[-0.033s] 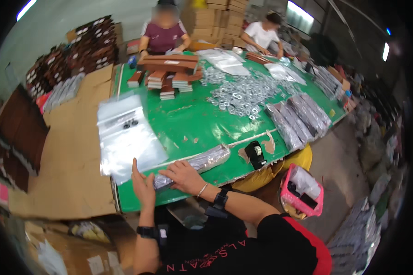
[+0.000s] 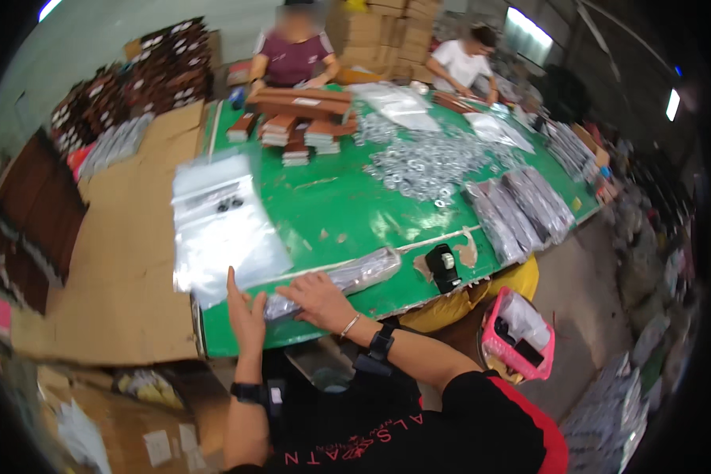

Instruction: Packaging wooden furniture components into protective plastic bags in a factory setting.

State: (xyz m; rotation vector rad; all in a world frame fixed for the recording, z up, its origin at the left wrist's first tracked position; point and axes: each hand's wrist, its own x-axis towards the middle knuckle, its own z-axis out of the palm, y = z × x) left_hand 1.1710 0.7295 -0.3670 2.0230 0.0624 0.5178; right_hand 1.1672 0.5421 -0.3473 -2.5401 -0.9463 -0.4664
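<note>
A long row of small filled clear bags [image 2: 355,275] lies along the near edge of the green table [image 2: 347,213]. My right hand [image 2: 316,299] rests flat on the row's left end with the fingers spread. My left hand [image 2: 245,312] stands on edge against that same end, fingers straight and together, gripping nothing. Both wrists wear black bands. A stack of empty clear plastic bags [image 2: 221,225] lies just beyond my left hand.
A black tape dispenser [image 2: 442,267] sits right of the row. Farther off are a pile of metal washers [image 2: 430,162], rows of filled bags [image 2: 521,205] and brown boxes [image 2: 300,118]. Two people [image 2: 296,47] [image 2: 466,59] work at the far end. A pink basket [image 2: 517,336] stands on the floor; cardboard [image 2: 126,245] lies left.
</note>
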